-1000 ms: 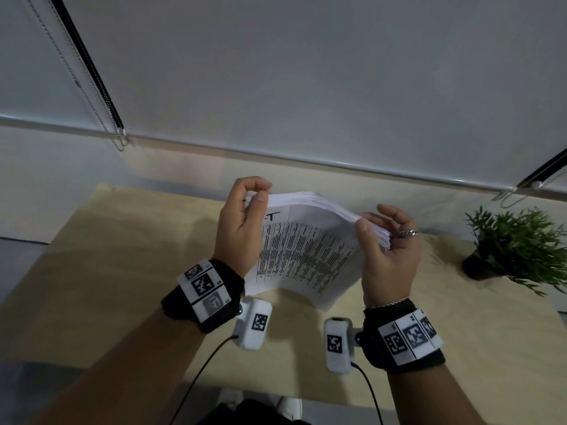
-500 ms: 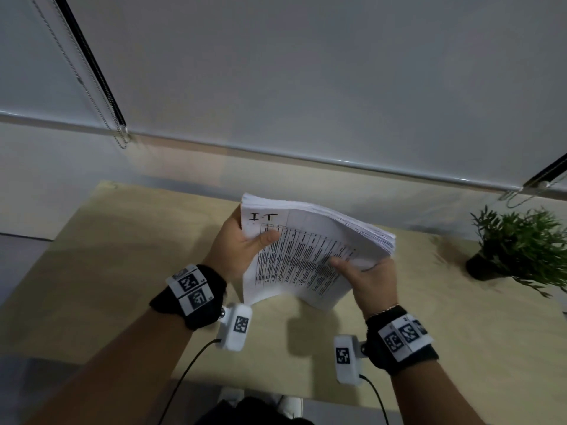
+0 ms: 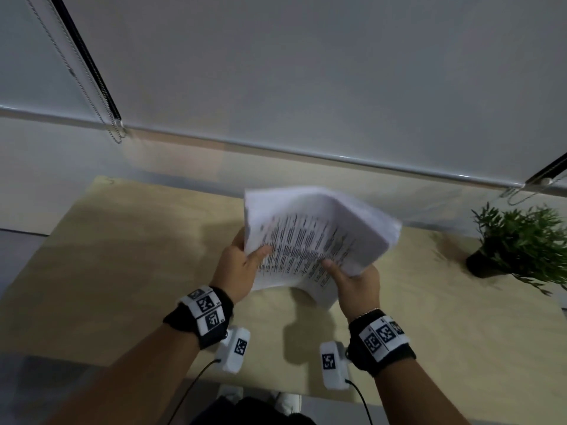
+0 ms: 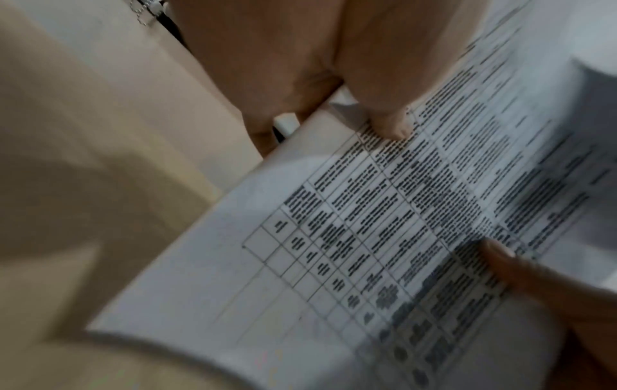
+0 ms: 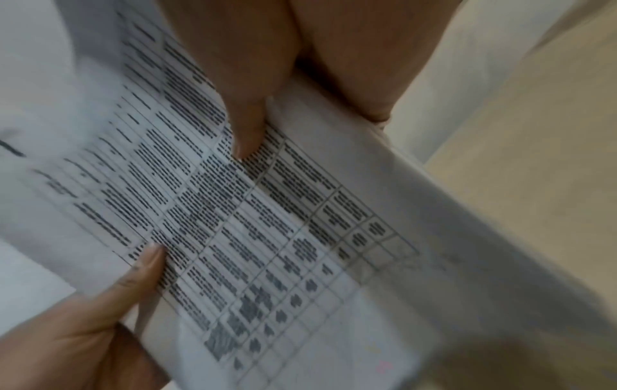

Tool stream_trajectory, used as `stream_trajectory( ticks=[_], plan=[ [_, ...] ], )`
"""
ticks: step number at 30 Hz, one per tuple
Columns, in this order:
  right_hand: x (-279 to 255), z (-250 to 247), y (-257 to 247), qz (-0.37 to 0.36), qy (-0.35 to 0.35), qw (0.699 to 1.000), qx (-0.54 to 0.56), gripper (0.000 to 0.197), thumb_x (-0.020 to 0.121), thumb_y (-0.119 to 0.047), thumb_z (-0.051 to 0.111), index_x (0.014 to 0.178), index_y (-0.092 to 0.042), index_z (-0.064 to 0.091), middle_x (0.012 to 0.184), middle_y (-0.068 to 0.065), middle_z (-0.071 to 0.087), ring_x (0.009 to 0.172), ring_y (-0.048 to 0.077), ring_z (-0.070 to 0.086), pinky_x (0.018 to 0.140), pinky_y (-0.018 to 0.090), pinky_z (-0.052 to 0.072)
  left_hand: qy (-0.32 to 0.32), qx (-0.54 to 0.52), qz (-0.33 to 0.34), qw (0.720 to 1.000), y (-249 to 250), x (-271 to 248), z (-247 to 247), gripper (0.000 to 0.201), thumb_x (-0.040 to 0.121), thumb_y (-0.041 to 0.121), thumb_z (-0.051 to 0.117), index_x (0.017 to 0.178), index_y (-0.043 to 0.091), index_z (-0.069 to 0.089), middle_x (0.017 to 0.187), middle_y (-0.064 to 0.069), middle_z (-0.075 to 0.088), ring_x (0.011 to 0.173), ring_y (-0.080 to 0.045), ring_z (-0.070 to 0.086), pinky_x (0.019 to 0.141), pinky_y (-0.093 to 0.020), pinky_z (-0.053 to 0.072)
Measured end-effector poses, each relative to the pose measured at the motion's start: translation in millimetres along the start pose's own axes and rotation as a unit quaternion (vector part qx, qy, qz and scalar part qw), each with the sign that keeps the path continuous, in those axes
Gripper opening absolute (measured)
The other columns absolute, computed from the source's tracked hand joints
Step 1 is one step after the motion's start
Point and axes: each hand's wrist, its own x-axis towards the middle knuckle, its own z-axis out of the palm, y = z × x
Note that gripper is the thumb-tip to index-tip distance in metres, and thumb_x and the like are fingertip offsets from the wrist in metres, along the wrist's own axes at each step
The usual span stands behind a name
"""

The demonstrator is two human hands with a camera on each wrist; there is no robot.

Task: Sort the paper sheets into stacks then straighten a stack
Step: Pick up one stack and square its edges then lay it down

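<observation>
A thick stack of white printed sheets [image 3: 310,240] is held above the wooden table [image 3: 122,256], its top page showing a table of black text. My left hand [image 3: 242,265] grips the stack's left edge, thumb on top and fingers underneath. My right hand [image 3: 352,277] grips the lower right edge the same way. The stack is tilted and its far end is blurred and bent. In the left wrist view the printed page [image 4: 384,224] fills the picture, with a thumb [image 4: 387,116] pressed on it. The right wrist view shows the page [image 5: 267,237] under my thumb [image 5: 247,132].
A small potted green plant [image 3: 521,240] stands on the table at the right. A white wall with a roller blind and its bead chain [image 3: 92,96] rises behind the table. The table's front edge lies just under my wrists.
Both hands have shifted from the stack's upper sides down to its lower edges, thumbs now on the top page. The stack has swung, and its far end is now blurred and bent.
</observation>
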Motion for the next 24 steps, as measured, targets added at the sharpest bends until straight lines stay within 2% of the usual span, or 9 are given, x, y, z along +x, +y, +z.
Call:
stream_trajectory(
  ticks=[4, 6, 9, 11, 13, 17, 19, 22, 24],
  plan=[
    [11, 2, 1, 0.051, -0.014, 0.998, -0.018, 0.046, 0.075, -0.025, 0.083, 0.113, -0.012, 0.059, 0.096, -0.005, 0.073, 0.082, 0.009, 0.071, 0.067, 0.026, 0.061, 0.019, 0.013, -0.016, 1.000, -1, 16, -4, 0.024, 0.092, 0.025, 0.067, 0.115, 0.022, 0.060, 0.098, 0.015, 0.069, 0.087, 0.004, 0.066, 0.066, -0.010, 0.049],
    [11, 7, 23, 0.135, -0.062, 0.987, -0.056, 0.054, 0.084, -0.026, 0.074, 0.128, -0.017, 0.043, 0.106, 0.003, 0.070, 0.086, 0.018, 0.071, 0.073, 0.035, 0.061, -0.015, 0.060, -0.076, 0.995, -23, 20, -3, 0.027, 0.093, 0.031, 0.065, 0.115, 0.015, 0.062, 0.101, 0.005, 0.071, 0.092, -0.013, 0.068, 0.069, -0.020, 0.048],
    [-6, 17, 75, 0.191, -0.156, 0.956, -0.159, 0.044, 0.092, -0.018, 0.057, 0.123, -0.036, 0.033, 0.103, -0.009, 0.058, 0.085, 0.014, 0.059, 0.065, 0.026, 0.051, -0.079, 0.177, -0.162, 0.968, -72, 16, 3, 0.050, 0.089, 0.055, 0.059, 0.120, 0.015, 0.059, 0.108, 0.001, 0.071, 0.093, -0.022, 0.069, 0.079, -0.033, 0.054],
    [-12, 22, 93, 0.199, -0.152, 0.945, -0.212, 0.028, 0.089, -0.014, 0.051, 0.113, -0.026, 0.042, 0.088, -0.007, 0.053, 0.076, 0.015, 0.050, 0.065, 0.030, 0.050, -0.089, 0.209, -0.186, 0.956, -88, 13, 5, 0.066, 0.084, 0.069, 0.048, 0.125, 0.017, 0.047, 0.111, 0.002, 0.066, 0.092, -0.022, 0.067, 0.079, -0.039, 0.057],
    [-15, 26, 94, 0.212, -0.148, 0.943, -0.208, 0.026, 0.095, -0.017, 0.050, 0.120, -0.021, 0.046, 0.084, -0.001, 0.052, 0.079, 0.023, 0.052, 0.067, 0.030, 0.048, -0.087, 0.232, -0.175, 0.953, -89, 8, 10, 0.080, 0.082, 0.077, 0.033, 0.137, 0.019, 0.034, 0.133, -0.003, 0.057, 0.111, -0.025, 0.063, 0.092, -0.040, 0.054],
    [-24, 37, 84, 0.212, -0.099, 0.955, -0.180, 0.036, 0.098, -0.005, 0.045, 0.134, -0.002, 0.040, 0.104, 0.006, 0.055, 0.099, 0.030, 0.060, 0.075, 0.022, 0.043, -0.139, 0.299, -0.198, 0.923, -76, -9, 23, 0.079, 0.098, 0.058, 0.027, 0.156, 0.014, -0.006, 0.160, -0.020, 0.016, 0.131, -0.037, 0.048, 0.087, -0.033, 0.048],
    [-23, 38, 88, 0.237, -0.085, 0.955, -0.159, 0.019, 0.098, -0.010, 0.047, 0.117, -0.010, 0.043, 0.097, 0.004, 0.059, 0.091, 0.027, 0.062, 0.075, 0.026, 0.049, -0.102, 0.267, -0.181, 0.941, -84, -7, 20, 0.069, 0.099, 0.050, 0.037, 0.154, 0.020, 0.008, 0.153, -0.013, 0.036, 0.122, -0.034, 0.055, 0.083, -0.033, 0.051],
    [-13, 34, 97, 0.284, -0.072, 0.947, -0.133, 0.027, 0.094, -0.016, 0.054, 0.118, -0.005, 0.052, 0.104, 0.014, 0.069, 0.098, 0.035, 0.067, 0.088, 0.047, 0.055, -0.060, 0.253, -0.221, 0.940, -90, -1, 6, 0.040, 0.094, 0.034, 0.056, 0.132, 0.018, 0.053, 0.122, 0.004, 0.067, 0.090, -0.021, 0.067, 0.079, -0.033, 0.055],
    [-6, 31, 89, 0.271, -0.083, 0.952, -0.118, 0.017, 0.093, -0.010, 0.056, 0.109, -0.004, 0.054, 0.097, 0.019, 0.070, 0.088, 0.036, 0.069, 0.080, 0.050, 0.057, -0.050, 0.239, -0.214, 0.946, -81, 1, 4, 0.028, 0.092, 0.032, 0.058, 0.116, 0.020, 0.066, 0.112, 0.002, 0.073, 0.086, -0.019, 0.068, 0.080, -0.034, 0.057]
  ],
)
